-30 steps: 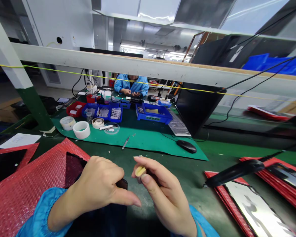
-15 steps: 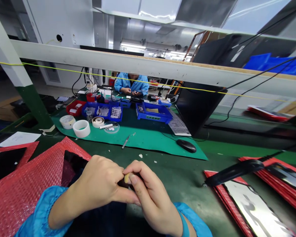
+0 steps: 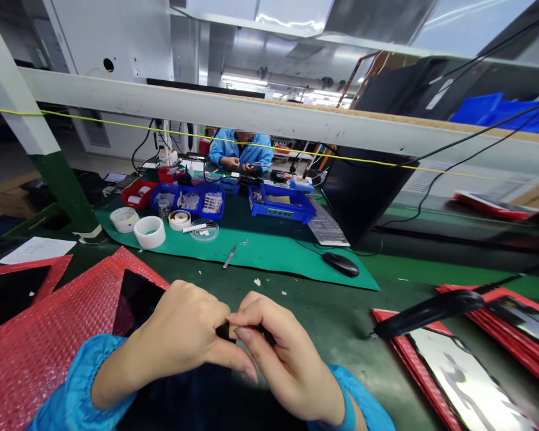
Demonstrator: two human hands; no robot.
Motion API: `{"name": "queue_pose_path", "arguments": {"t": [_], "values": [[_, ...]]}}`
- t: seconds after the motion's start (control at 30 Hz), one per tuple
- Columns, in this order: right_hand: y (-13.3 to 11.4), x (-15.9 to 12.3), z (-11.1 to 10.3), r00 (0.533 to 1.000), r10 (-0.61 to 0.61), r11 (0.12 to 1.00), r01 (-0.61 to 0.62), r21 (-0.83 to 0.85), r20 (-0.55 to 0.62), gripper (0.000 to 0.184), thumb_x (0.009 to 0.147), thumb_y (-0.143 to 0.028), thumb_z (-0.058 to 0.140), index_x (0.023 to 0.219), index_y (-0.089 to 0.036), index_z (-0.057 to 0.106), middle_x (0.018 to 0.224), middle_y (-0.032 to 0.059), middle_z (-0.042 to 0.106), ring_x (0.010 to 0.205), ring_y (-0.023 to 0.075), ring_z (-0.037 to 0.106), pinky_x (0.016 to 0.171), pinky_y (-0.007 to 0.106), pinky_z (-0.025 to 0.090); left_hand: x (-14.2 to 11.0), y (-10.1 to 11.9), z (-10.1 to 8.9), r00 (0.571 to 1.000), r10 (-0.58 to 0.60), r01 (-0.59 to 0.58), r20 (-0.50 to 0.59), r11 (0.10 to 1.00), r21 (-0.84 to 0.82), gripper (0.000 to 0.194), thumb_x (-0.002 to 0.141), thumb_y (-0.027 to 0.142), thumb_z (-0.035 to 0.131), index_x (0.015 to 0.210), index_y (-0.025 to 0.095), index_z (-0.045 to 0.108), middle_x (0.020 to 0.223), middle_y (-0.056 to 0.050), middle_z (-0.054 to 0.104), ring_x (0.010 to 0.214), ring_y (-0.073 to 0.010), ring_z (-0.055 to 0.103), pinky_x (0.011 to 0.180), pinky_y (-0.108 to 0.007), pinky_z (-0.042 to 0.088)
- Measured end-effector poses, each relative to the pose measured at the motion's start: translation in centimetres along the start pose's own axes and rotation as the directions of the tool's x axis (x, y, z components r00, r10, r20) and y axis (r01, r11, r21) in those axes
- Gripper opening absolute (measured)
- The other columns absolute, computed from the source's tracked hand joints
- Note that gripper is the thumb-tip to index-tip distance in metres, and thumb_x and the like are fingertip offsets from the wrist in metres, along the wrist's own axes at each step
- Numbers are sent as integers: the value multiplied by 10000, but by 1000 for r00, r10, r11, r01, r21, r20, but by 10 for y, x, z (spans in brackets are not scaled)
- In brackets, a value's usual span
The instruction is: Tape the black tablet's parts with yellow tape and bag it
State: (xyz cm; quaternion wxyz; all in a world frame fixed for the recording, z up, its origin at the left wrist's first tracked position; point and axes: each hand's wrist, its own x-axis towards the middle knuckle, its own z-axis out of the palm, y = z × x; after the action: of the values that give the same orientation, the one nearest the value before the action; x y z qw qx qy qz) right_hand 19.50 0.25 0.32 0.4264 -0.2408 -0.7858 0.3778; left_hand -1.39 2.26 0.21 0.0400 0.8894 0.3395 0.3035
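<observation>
My left hand [image 3: 179, 335] is closed over the edge of a dark glossy panel [image 3: 184, 392], thumb stretched along it toward the right. Much of the panel is hidden under that hand. Against the panel's corner, my right hand [image 3: 278, 353] pinches a small yellowish piece [image 3: 232, 329] between thumb and fingertips; only a sliver of it shows. The two hands meet at this spot. Behind my left hand a black glossy surface [image 3: 139, 296] shows beside a red bubble-wrap bag [image 3: 67, 317]; whether it is the same panel, I cannot tell.
On the green mat [image 3: 269, 254] lie tweezers [image 3: 230, 256], tape rolls [image 3: 150, 232], blue bins [image 3: 281, 206] and a mouse [image 3: 340, 264]. White scraps [image 3: 257, 282] lie nearby. A black electric screwdriver [image 3: 426, 312] rests over red-wrapped panels [image 3: 467, 377]. A co-worker [image 3: 241, 152] sits opposite.
My right hand has moved left and down, bringing the yellowish piece from apart to the panel's corner at my left hand. My left hand has kept its hold, nearly still.
</observation>
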Motion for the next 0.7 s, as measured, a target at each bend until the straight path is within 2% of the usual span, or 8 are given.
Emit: {"name": "queue_pose_path", "arguments": {"t": [0.17, 0.37, 0.57, 0.7], "values": [[-3, -4, -2, 997, 69, 998, -69, 4, 22, 103, 1085, -214, 523, 1095, -231, 625, 880, 20, 657, 763, 152, 585, 714, 288, 467, 0, -1, 0, 999, -11, 10, -50, 1000, -19, 864, 858, 951, 334, 501, 169, 409, 402, 32, 442, 388, -86, 375, 481, -309, 126], [1, -2, 9, 990, 142, 950, -135, 281, -6, 121, 1100, -313, 559, 1043, -214, 597, 846, 20, 676, 721, 134, 592, 702, 270, 487, -2, 1, -1, 1000, -2, 1, -25, 999, -39, 864, 871, 941, 340, 518, 164, 480, 425, 19, 487, 402, -90, 442, 488, -314, 140], [7, 4, 15, 952, 301, 757, -273, 594, 54, 277, 989, -411, 759, 935, -181, 614, 810, 8, 659, 699, 114, 575, 689, 242, 481, -2, 2, -2, 999, -3, 6, 37, 998, -69, 825, 860, 926, 430, 555, 167, 543, 456, 20, 539, 418, -90, 470, 491, -310, 150], [13, 5, 21, 929, 359, 601, -304, 739, 89, 342, 899, -414, 857, 883, -172, 616, 727, -19, 632, 621, 89, 519, 605, 209, 426, 1, 4, -3, 999, 5, 1, 53, 994, -110, 821, 881, 913, 417, 561, 167, 541, 464, 31, 531, 425, -80, 453, 493, -305, 154]]}}
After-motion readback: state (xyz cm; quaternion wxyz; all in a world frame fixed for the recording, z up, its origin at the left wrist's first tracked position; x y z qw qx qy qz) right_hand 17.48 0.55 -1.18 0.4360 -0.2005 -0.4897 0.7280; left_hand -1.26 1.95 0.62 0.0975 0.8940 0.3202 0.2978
